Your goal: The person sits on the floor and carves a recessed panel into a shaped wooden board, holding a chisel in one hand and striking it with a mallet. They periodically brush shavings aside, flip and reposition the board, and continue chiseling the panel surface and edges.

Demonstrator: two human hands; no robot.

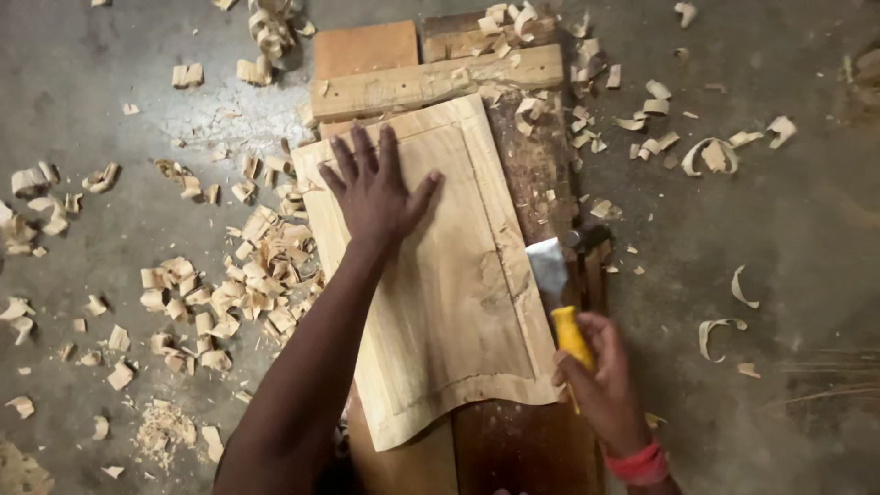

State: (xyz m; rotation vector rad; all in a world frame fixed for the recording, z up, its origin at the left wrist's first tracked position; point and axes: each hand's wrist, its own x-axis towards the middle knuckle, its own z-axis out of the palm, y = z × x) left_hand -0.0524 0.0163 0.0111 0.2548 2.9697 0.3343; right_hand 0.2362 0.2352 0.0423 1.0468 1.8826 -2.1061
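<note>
Concrete floor (779, 229) strewn with shavings (229, 284) lies under my carved panel (449, 293), its long axis running away from me. My left hand (376, 192) presses it with fingers spread; my right hand (600, 376), clamped on the yellow-handled hatchet (559, 293), sits just beside the panel's right edge.

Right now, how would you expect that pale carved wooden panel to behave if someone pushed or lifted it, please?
The panel looks stiff and flat, so it probably slides rather than rolls. The left hand presses it down, suggesting it shifts easily. It overhangs its plank, so may tip.
</note>
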